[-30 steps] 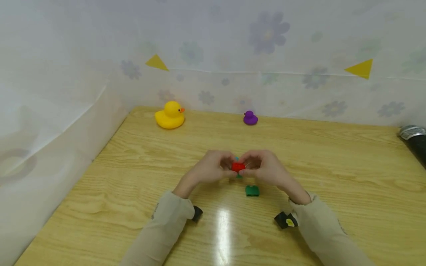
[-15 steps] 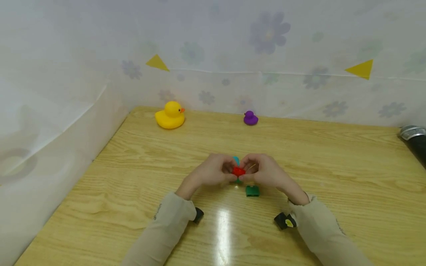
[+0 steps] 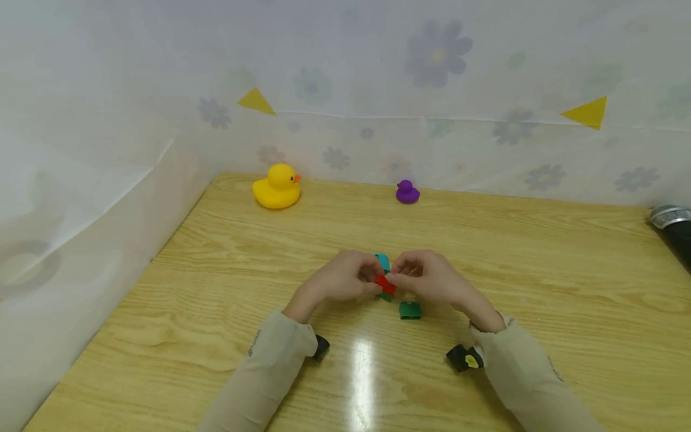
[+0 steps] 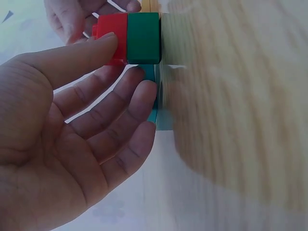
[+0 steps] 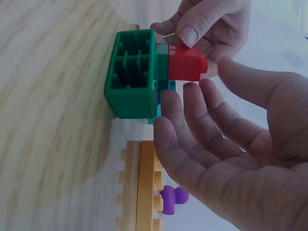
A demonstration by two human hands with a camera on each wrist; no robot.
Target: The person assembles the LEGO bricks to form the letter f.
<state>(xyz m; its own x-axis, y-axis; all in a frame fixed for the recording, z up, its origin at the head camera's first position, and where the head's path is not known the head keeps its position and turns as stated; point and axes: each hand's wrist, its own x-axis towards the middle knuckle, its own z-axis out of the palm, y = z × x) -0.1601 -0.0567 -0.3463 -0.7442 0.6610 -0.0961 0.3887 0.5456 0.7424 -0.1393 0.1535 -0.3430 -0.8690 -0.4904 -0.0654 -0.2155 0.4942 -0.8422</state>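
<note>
My left hand (image 3: 345,277) pinches a red toy brick (image 4: 115,30) between thumb and fingers. The red brick sits against a green brick (image 4: 144,38), which is at the tabletop in the left wrist view. My right hand (image 5: 231,139) is just to the right, fingers loosely bent and spread, thumb and index fingertips right by the red brick's studded end. Behind the bricks, partly covered by the fingers, is a teal piece (image 3: 382,261). A separate dark green block (image 3: 410,311) lies nearer the person, its hollow underside facing the right wrist camera.
An orange studded brick (image 5: 147,185) stands beyond the right hand, mostly hidden in the head view. Toward the back of the wooden table (image 3: 540,258) are a yellow duck (image 3: 276,187) and a purple duck (image 3: 407,192). A microphone (image 3: 672,223) lies at the right edge.
Both hands have come slightly toward the person. The red brick has turned and now slants, the right fingers have eased away from it, and more of the teal piece shows.
</note>
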